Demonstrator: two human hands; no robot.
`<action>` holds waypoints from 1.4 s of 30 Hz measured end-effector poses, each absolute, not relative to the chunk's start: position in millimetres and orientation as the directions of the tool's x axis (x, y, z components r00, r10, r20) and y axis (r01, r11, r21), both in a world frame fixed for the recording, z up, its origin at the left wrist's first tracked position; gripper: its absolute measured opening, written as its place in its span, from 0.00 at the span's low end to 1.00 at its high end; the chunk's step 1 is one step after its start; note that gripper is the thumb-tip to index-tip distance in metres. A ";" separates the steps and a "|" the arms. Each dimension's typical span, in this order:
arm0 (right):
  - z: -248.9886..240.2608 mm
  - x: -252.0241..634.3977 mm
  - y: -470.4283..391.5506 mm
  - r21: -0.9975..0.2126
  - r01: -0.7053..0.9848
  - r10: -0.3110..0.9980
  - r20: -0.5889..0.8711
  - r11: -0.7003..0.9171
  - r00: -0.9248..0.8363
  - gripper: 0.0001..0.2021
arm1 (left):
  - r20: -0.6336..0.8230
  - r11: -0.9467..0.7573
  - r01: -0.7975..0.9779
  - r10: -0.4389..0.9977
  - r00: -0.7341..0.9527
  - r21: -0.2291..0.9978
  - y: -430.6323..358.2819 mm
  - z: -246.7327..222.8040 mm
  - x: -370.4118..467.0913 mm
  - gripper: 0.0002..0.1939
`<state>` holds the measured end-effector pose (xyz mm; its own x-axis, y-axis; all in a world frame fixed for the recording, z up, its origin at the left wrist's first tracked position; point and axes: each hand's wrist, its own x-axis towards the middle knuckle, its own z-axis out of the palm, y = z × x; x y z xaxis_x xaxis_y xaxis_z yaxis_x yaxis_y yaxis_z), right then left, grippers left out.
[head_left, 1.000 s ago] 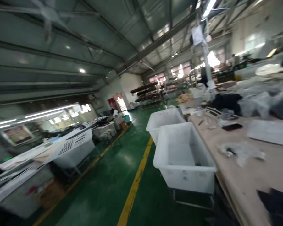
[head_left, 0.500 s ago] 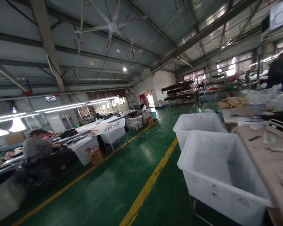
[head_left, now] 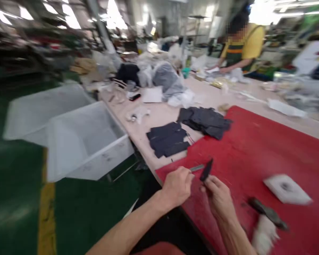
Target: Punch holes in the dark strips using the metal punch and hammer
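Note:
Fingers curled, my left hand (head_left: 178,186) grips a thin grey metal strip-like tool (head_left: 197,168) whose kind I cannot make out. Close beside it, my right hand (head_left: 220,196) pinches a small dark flat piece (head_left: 206,170), pointed at its top. Both hands are above the near edge of a red mat (head_left: 257,148). Beyond them lie a spread stack of dark cloth pieces (head_left: 167,140) and a crumpled dark cloth pile (head_left: 205,122). To the right on the mat are a hammer (head_left: 268,213) with a white-wrapped handle and a white block-like object (head_left: 287,189).
Two white plastic bins (head_left: 89,157) stand left of the pale table (head_left: 159,113). Farther back are plastic-covered bundles (head_left: 166,79) and a dark phone-like object (head_left: 134,97). Across the table, a person in yellow sleeves (head_left: 255,40) handles white material.
My view has swung right and down from the aisle to the table. Both my hands, with the things they hold, are now visible; the bins appear farther left.

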<state>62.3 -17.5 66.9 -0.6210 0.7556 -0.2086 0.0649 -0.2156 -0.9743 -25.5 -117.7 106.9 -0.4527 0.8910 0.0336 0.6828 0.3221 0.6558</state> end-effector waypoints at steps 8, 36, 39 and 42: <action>58.3 75.7 -49.7 -0.875 -0.124 0.788 -0.349 -0.468 -0.507 0.13 | 0.023 0.290 0.592 0.886 -0.464 0.751 -138.7 86.3 -27.6 0.10; 89.6 87.0 -46.9 -0.812 0.412 0.831 0.151 0.413 -0.536 0.07 | 0.202 0.075 0.473 0.837 -0.508 0.878 -159.8 90.4 -33.3 0.12; 86.4 100.3 -10.6 -0.958 0.259 0.976 0.073 0.126 -0.204 0.09 | 0.131 0.103 0.350 0.800 -0.585 0.931 -161.8 95.0 -31.5 0.12; 81.1 107.0 11.1 -0.989 0.092 0.985 -0.128 -0.118 -0.119 0.10 | -0.080 0.130 0.043 0.802 -0.592 0.991 -155.4 93.0 -30.8 0.12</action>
